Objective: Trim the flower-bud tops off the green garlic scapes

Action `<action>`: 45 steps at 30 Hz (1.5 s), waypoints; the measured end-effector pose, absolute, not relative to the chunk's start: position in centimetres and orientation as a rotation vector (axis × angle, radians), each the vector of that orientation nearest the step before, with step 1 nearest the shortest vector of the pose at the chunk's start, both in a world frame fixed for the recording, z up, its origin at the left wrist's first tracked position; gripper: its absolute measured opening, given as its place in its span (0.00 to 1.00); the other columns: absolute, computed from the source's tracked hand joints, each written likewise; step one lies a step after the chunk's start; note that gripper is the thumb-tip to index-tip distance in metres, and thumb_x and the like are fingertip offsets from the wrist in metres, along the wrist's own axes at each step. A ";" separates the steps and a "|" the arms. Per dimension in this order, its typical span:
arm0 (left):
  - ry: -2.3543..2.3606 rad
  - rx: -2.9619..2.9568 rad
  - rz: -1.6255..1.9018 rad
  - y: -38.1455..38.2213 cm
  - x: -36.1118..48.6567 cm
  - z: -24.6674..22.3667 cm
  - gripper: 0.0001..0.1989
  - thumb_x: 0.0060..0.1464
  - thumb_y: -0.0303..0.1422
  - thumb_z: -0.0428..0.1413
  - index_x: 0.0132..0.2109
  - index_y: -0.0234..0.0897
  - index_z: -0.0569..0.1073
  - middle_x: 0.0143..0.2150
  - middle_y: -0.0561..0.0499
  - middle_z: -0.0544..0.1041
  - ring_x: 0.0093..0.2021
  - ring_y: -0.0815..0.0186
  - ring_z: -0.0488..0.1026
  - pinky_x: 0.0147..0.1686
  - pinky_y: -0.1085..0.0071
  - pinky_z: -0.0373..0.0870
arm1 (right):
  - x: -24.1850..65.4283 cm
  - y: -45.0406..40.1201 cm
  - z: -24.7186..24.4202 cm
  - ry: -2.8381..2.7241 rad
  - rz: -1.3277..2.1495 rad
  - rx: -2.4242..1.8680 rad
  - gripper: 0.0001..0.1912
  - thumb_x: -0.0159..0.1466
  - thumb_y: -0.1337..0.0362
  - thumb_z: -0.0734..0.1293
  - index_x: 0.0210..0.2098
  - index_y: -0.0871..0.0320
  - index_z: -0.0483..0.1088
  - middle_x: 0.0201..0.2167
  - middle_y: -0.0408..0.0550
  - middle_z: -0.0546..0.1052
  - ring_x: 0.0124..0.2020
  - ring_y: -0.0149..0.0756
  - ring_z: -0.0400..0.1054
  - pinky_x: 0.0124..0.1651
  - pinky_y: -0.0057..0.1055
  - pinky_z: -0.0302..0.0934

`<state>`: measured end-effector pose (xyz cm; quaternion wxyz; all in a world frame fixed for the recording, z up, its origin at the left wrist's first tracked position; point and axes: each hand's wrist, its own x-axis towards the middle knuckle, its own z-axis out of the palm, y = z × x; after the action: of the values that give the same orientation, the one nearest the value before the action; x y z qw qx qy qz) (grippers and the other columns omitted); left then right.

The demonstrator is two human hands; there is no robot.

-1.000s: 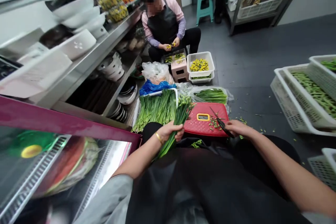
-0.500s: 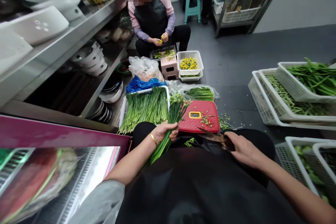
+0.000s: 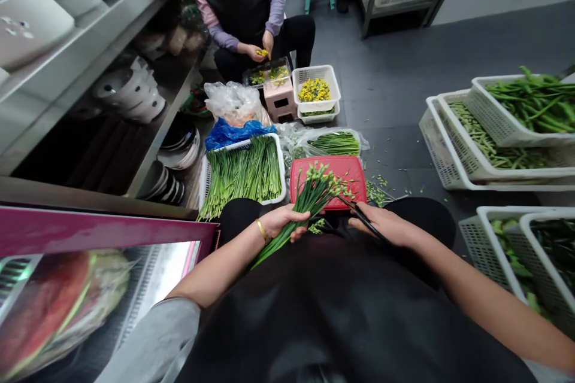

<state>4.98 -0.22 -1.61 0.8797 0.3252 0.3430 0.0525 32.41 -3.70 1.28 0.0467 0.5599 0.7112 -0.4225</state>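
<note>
My left hand [image 3: 287, 222] is closed round a bunch of flowering chives [image 3: 308, 197], its budded tips leaning to the right over a red lid [image 3: 297, 175]. In my right hand [image 3: 380, 222] is a pair of scissors [image 3: 363, 216], whose blades reach the budded end of the bunch. Whether the blades are apart is hard to make out. Cut buds lie on the lid and on my dark lap. Left of the lid, a white basket [image 3: 283, 176] holds many more flowering chives [image 3: 242, 170].
Across from me a person [image 3: 238, 6] handles yellow flowers beside a white basket [image 3: 335, 87] of them. Baskets of green vegetables [image 3: 449, 155] stand at the right. Steel shelves [image 3: 112, 30] with dishes line the left, above a lit case [image 3: 108, 233] with cut watermelon.
The bunch has tilted from upright towards the right, over the red lid. My right hand has brought the scissors left to its budded tips. The view has dipped slightly.
</note>
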 end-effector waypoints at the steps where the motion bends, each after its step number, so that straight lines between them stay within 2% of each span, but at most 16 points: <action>1: 0.736 0.681 0.089 -0.3 5.1 -1.8 0.31 0.49 0.44 0.62 0.56 0.32 0.66 0.18 0.57 0.67 0.16 0.72 0.63 0.16 0.78 0.58 | 32.5 -3.8 1.4 2.156 -1.265 1.708 0.26 0.64 0.43 0.55 0.47 0.58 0.64 0.47 0.58 0.75 0.47 0.48 0.71 0.46 0.35 0.61; 4: 0.748 0.670 0.072 -0.5 5.1 -2.1 0.28 0.48 0.45 0.62 0.51 0.32 0.68 0.18 0.57 0.67 0.15 0.72 0.62 0.15 0.78 0.58 | 33.0 -4.3 1.3 2.114 -1.205 1.700 0.27 0.64 0.41 0.53 0.44 0.58 0.63 0.48 0.60 0.75 0.47 0.51 0.71 0.46 0.37 0.61; 8: 0.710 0.622 0.141 -0.5 4.5 -1.9 0.24 0.50 0.45 0.61 0.47 0.32 0.68 0.18 0.58 0.65 0.14 0.74 0.59 0.16 0.77 0.59 | 34.7 -5.6 0.3 2.050 -1.257 1.710 0.25 0.64 0.42 0.50 0.38 0.56 0.63 0.43 0.58 0.76 0.43 0.48 0.72 0.44 0.36 0.62; 12: 0.664 0.564 0.191 -0.2 3.8 -1.6 0.23 0.53 0.44 0.59 0.50 0.33 0.68 0.19 0.59 0.63 0.14 0.74 0.57 0.17 0.77 0.57 | 36.0 -6.8 0.0 2.028 -1.343 1.691 0.24 0.63 0.41 0.52 0.35 0.55 0.62 0.39 0.56 0.76 0.41 0.47 0.72 0.43 0.36 0.62; 16: 0.638 0.560 0.177 -0.3 3.9 -1.6 0.28 0.52 0.43 0.60 0.55 0.33 0.66 0.19 0.59 0.64 0.14 0.74 0.57 0.17 0.77 0.58 | 34.5 -6.1 1.1 2.052 -1.286 1.632 0.26 0.62 0.40 0.52 0.37 0.57 0.63 0.42 0.57 0.75 0.43 0.49 0.72 0.43 0.37 0.62; 21: 0.666 0.619 0.131 -0.6 4.4 -1.6 0.31 0.51 0.45 0.60 0.57 0.32 0.65 0.19 0.59 0.64 0.14 0.74 0.58 0.16 0.77 0.58 | 32.1 -4.3 2.6 2.130 -1.249 1.598 0.25 0.63 0.42 0.52 0.38 0.58 0.63 0.44 0.59 0.75 0.43 0.49 0.71 0.43 0.37 0.61; 27: 0.682 0.632 0.080 -0.6 4.4 -1.9 0.31 0.48 0.45 0.62 0.54 0.32 0.66 0.18 0.59 0.65 0.14 0.74 0.58 0.16 0.77 0.57 | 32.1 -4.5 1.5 2.219 -1.299 1.618 0.22 0.63 0.44 0.53 0.31 0.56 0.62 0.35 0.54 0.76 0.35 0.41 0.71 0.37 0.32 0.60; 33: 0.774 0.627 0.123 -0.6 4.4 -1.8 0.25 0.43 0.43 0.66 0.43 0.33 0.68 0.17 0.59 0.65 0.14 0.75 0.59 0.15 0.77 0.58 | 33.2 -5.6 -0.4 2.193 -1.480 1.791 0.28 0.60 0.38 0.53 0.23 0.56 0.60 0.23 0.48 0.72 0.27 0.37 0.67 0.29 0.30 0.54; 36: 0.825 0.597 0.182 -0.5 4.2 -1.5 0.22 0.43 0.41 0.66 0.39 0.34 0.67 0.17 0.59 0.64 0.14 0.76 0.58 0.15 0.78 0.58 | 34.6 -6.2 -0.3 2.199 -1.500 1.816 0.27 0.61 0.39 0.51 0.26 0.56 0.60 0.26 0.49 0.73 0.29 0.39 0.68 0.32 0.31 0.57; 40: 0.850 0.556 0.250 -0.4 4.0 -1.4 0.20 0.43 0.41 0.66 0.32 0.35 0.63 0.17 0.59 0.64 0.13 0.76 0.56 0.15 0.78 0.57 | 35.4 -6.7 0.4 2.114 -1.326 1.712 0.24 0.63 0.41 0.51 0.32 0.55 0.61 0.34 0.54 0.75 0.37 0.45 0.71 0.39 0.34 0.60; 45: 0.838 0.573 0.177 -0.5 4.5 -1.5 0.21 0.42 0.42 0.66 0.35 0.34 0.65 0.17 0.59 0.65 0.13 0.75 0.58 0.15 0.77 0.57 | 33.1 -5.2 1.4 2.122 -1.216 1.609 0.25 0.64 0.42 0.50 0.36 0.56 0.63 0.41 0.56 0.76 0.40 0.48 0.72 0.40 0.36 0.60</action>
<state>4.45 -0.50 -1.49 0.8700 0.2742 0.4009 0.0846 33.08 -5.17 1.43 0.1069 0.5465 0.7207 -0.4129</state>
